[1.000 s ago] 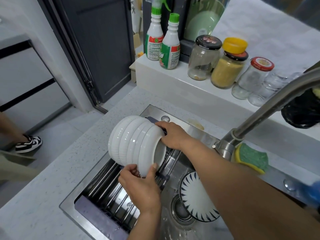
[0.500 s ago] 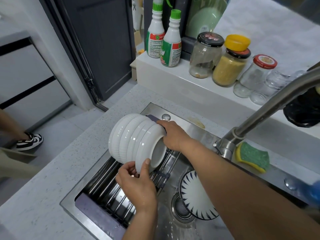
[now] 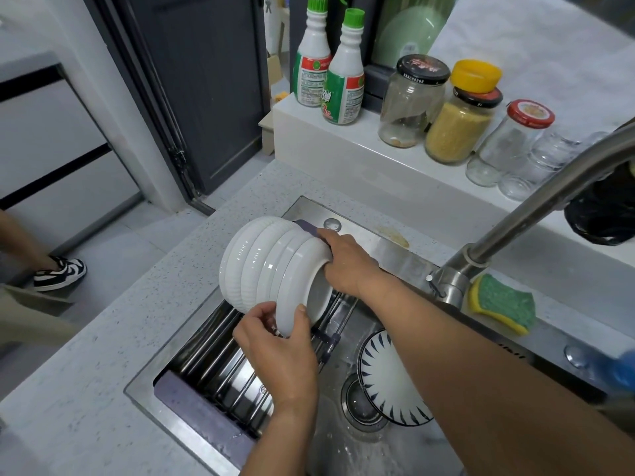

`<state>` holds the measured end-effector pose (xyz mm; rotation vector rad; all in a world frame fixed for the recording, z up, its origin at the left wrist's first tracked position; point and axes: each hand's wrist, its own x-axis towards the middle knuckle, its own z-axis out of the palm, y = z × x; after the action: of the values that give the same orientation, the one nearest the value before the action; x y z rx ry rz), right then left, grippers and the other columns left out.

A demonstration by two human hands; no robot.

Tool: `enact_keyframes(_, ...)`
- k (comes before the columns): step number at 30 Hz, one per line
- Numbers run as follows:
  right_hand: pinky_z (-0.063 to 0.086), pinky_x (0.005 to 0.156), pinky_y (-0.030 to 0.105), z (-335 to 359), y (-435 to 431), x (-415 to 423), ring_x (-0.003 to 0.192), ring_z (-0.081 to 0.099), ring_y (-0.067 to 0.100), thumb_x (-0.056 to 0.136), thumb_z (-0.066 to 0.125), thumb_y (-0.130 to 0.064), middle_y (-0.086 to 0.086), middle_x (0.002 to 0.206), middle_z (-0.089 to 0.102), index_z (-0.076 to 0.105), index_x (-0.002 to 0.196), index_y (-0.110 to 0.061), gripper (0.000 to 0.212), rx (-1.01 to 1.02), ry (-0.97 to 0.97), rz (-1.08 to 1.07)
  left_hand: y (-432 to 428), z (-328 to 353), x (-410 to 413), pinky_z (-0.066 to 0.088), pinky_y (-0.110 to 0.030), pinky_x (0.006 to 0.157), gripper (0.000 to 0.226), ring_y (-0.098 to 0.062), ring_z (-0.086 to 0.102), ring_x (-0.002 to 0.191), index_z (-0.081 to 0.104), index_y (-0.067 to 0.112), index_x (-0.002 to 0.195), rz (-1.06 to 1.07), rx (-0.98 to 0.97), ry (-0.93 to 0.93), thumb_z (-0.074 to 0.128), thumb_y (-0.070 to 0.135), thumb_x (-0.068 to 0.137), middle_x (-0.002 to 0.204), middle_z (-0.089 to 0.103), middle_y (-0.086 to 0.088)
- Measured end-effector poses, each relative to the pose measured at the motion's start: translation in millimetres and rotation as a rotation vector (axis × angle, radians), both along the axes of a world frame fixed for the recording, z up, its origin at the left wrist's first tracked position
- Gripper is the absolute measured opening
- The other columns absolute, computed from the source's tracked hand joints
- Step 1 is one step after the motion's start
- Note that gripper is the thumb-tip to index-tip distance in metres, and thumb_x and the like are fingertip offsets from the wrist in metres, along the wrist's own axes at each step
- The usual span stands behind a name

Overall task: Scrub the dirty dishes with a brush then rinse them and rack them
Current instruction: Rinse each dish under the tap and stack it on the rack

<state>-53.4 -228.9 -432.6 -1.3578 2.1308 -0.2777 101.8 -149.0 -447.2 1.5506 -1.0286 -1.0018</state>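
We hold nested white bowls [image 3: 268, 269] sideways over the rack [image 3: 220, 359].
Our left hand [image 3: 278, 352] and right hand [image 3: 347, 266] grip the nearest rim; patterned plate [image 3: 388, 379] in the sink [image 3: 395, 257].

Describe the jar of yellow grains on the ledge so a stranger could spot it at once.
Look along the white ledge behind the stainless steel sink, where glass jars stand in a row. The grain-filled glass jar is second from the left, between a nearly empty black-lidded jar and a clear red-lidded jar. It alone holds yellow grains and wears a yellow cap.
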Motion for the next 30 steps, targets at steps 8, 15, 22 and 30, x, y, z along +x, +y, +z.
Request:
enact_keyframes(8, 0.048, 0.097, 0.053, 4, 7, 5, 0.108, 0.057, 0.034, 0.089, 0.050, -0.007, 0.008, 0.129, 0.043, 0.027, 0.149, -0.039, 0.072, -0.049, 0.024, -0.083, 1, 6, 1, 0.054, -0.034, 0.088, 0.042, -0.020, 0.054, 0.101, 0.054, 0.025, 0.112, -0.003, -0.005, -0.017, 0.084, 0.018, 0.082, 0.115, 0.044, 0.001)
enact_keyframes(15, 0.048, 0.099, 0.047, 13, 43, 14, 0.117, 0.054, 0.031, 0.095, 0.047, -0.017, 0.007, 0.135, 0.045, 0.038, 0.147, -0.031, 0.055, -0.181, -0.014, -0.245, 20, 22, -12, 0.042, -0.007, 0.082, 0.035, -0.004, 0.052, 0.098, 0.055, 0.018, 0.116, -0.117, -0.110, -0.023, 0.076, 0.013, 0.089, 0.114, 0.046, 0.001)
enact_keyframes(22, 0.049, 0.082, 0.044, 5, 128, 39, 0.097, 0.060, 0.032, 0.106, 0.035, -0.045, 0.009, 0.104, 0.064, 0.052, 0.097, -0.018, 0.033, -0.282, -0.033, -0.409, 66, 4, -25, 0.049, -0.014, 0.069, 0.020, -0.004, 0.058, 0.074, 0.058, 0.022, 0.102, -0.312, -0.001, 0.143, 0.063, 0.003, 0.096, 0.090, 0.063, -0.002)
enact_keyframes(30, 0.049, 0.079, 0.041, -54, 219, 25, 0.092, 0.061, 0.032, 0.107, 0.036, -0.042, 0.012, 0.094, 0.067, 0.047, 0.084, -0.018, 0.036, -0.075, -0.038, -0.459, 94, -82, -41, 0.051, -0.037, 0.078, 0.007, -0.026, 0.065, 0.082, 0.058, 0.012, 0.091, -0.676, 0.462, -0.266, 0.063, 0.015, 0.095, 0.084, 0.069, -0.002)
